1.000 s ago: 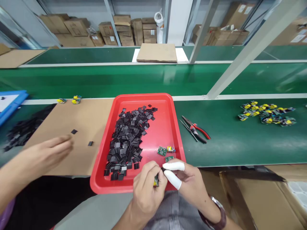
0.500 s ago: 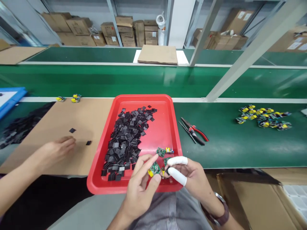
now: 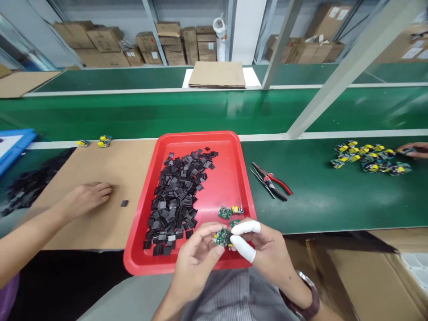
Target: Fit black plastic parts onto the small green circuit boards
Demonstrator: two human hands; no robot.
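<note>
Starting at far left: blue tray (image 3: 13, 145) at frame edge, with a loose heap of black pieces (image 3: 28, 187) on the green surface (image 3: 321, 200) beside it. A co-worker's hand (image 3: 85, 198) lies palm-down on the brown cardboard sheet (image 3: 117, 178), fingers flat; one black chip (image 3: 124, 203) lies just beside it. Two small yellow-topped parts (image 3: 100, 141) sit at the sheet's far edge.

Centre: red tray (image 3: 234, 178) on the surface, left half filled with a pile of black square parts (image 3: 177, 191). Two loose circuit boards (image 3: 230, 210) rest on bare tray floor near its front right corner.

Over the tray's front rim, the left hand (image 3: 197, 258) and right hand (image 3: 267, 249) meet. Both pinch one small green circuit board (image 3: 221, 237) between them: left thumb and forefinger closed on its left edge, right forefinger and thumb, each in a white finger cot (image 3: 245, 227), closed on its right edge. Board is held clear of the tray, just above the rim. Right wrist carries a watch (image 3: 306, 298).

Right of tray: red-handled pliers (image 3: 272, 180) and tweezers lying together on the surface. Further right, well apart, a cluster of yellow-and-green boards (image 3: 371, 158); another person's fingertips (image 3: 413, 149) touch its right end.
</note>
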